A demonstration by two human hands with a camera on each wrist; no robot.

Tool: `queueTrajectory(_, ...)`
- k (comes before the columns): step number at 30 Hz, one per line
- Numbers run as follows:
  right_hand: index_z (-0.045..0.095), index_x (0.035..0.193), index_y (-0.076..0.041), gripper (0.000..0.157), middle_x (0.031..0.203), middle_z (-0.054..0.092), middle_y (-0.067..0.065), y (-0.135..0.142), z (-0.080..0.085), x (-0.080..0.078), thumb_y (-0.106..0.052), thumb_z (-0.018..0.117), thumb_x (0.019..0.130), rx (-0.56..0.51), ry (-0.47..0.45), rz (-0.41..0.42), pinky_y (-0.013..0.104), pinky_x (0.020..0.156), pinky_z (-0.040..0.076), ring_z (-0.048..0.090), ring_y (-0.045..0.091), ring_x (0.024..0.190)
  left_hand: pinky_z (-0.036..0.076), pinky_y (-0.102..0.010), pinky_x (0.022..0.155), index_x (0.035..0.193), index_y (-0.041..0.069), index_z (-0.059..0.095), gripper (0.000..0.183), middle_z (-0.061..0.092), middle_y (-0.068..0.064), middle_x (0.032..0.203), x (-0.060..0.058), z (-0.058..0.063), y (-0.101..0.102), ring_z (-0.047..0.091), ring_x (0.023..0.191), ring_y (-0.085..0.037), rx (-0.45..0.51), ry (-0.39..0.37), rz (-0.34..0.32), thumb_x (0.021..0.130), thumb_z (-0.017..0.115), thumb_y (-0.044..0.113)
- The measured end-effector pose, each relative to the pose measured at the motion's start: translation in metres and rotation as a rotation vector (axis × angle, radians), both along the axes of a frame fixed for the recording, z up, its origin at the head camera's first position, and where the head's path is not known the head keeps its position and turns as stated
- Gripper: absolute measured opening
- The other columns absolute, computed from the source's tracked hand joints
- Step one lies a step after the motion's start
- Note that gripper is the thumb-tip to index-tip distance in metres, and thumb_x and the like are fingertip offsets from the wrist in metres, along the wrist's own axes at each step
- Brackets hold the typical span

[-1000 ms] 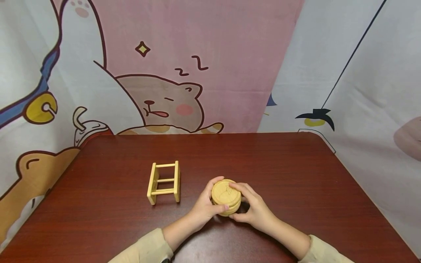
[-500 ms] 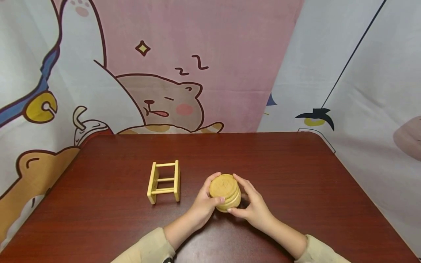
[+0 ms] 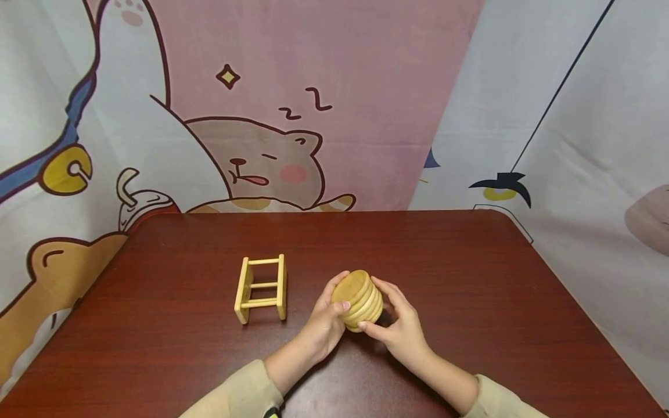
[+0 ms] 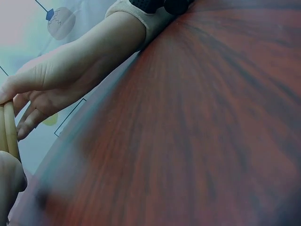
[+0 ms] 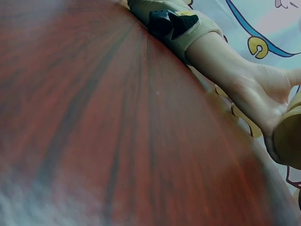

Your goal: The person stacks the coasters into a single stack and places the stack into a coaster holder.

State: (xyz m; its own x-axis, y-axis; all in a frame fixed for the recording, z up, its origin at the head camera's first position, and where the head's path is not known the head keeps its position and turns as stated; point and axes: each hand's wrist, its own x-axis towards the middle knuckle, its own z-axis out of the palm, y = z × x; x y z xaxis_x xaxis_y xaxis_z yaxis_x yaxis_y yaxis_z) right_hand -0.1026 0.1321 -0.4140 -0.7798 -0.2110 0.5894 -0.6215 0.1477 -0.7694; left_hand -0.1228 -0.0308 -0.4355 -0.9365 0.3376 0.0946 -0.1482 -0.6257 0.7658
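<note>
Both hands hold a stack of several round wooden coasters [image 3: 359, 301] right of the middle of the table in the head view. The stack leans over, its flat top tilted toward the upper left and its layered edges facing the right hand. My left hand [image 3: 321, 325] grips it from the left, thumb across the near edge. From the right, my right hand [image 3: 405, 328] pinches the lower coasters between thumb and fingers. Part of the stack, with edges of the coasters [image 4: 8, 129], shows at the border of the left wrist view.
A small light wooden rack [image 3: 262, 302] with two side panels and crossbars stands on the dark red-brown table [image 3: 172, 348], left of the hands. Behind the table hangs a cartoon-printed cloth [image 3: 376, 104].
The stack has tipped from nearly upright to a lean toward the upper left, showing more of its layered edges. The hands have turned with it, and the rack stays in place.
</note>
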Motion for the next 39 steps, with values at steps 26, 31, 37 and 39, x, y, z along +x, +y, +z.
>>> queueTrajectory(26, 0.056, 0.127, 0.009, 0.078, 0.118, 0.057, 0.022, 0.017, 0.002, -0.011, 0.008, 0.087, 0.056, 0.141, 0.136, -0.015, 0.020, 0.077, 0.048, 0.056, 0.014, 0.104, 0.040, -0.034, 0.094, 0.135, 0.013, 0.025, 0.064, 0.047, -0.007, 0.128, -0.001, -0.006, -0.001, 0.050, 0.111, -0.019, -0.030, 0.150, -0.104, 0.080, 0.058, 0.014)
queueTrajectory(31, 0.055, 0.132, 0.002, 0.079, 0.122, 0.057, 0.014, 0.024, -0.007, -0.019, -0.002, 0.089, 0.060, 0.165, 0.139, 0.014, 0.022, 0.079, 0.049, 0.057, 0.017, 0.105, 0.042, -0.037, 0.090, 0.133, 0.017, 0.025, 0.064, 0.045, -0.007, 0.129, 0.000, -0.006, -0.002, 0.052, 0.110, -0.020, -0.019, 0.131, -0.126, 0.080, 0.059, 0.016)
queueTrajectory(37, 0.055, 0.132, -0.001, 0.077, 0.125, 0.056, 0.011, 0.021, -0.007, -0.016, -0.003, 0.088, 0.062, 0.167, 0.105, -0.009, 0.025, 0.080, 0.048, 0.060, 0.017, 0.101, 0.043, -0.036, 0.089, 0.131, 0.020, 0.029, 0.060, 0.045, -0.005, 0.129, 0.002, -0.004, -0.001, 0.052, 0.109, -0.019, 0.021, 0.104, -0.118, 0.080, 0.060, 0.015)
queueTrajectory(39, 0.055, 0.131, 0.000, 0.077, 0.125, 0.056, 0.012, 0.018, -0.007, -0.014, -0.001, 0.088, 0.061, 0.170, 0.104, -0.027, 0.024, 0.083, 0.047, 0.058, 0.017, 0.103, 0.043, -0.035, 0.089, 0.130, 0.021, 0.030, 0.059, 0.045, -0.005, 0.129, 0.002, -0.003, -0.001, 0.052, 0.108, -0.018, 0.038, 0.089, -0.112, 0.080, 0.059, 0.014)
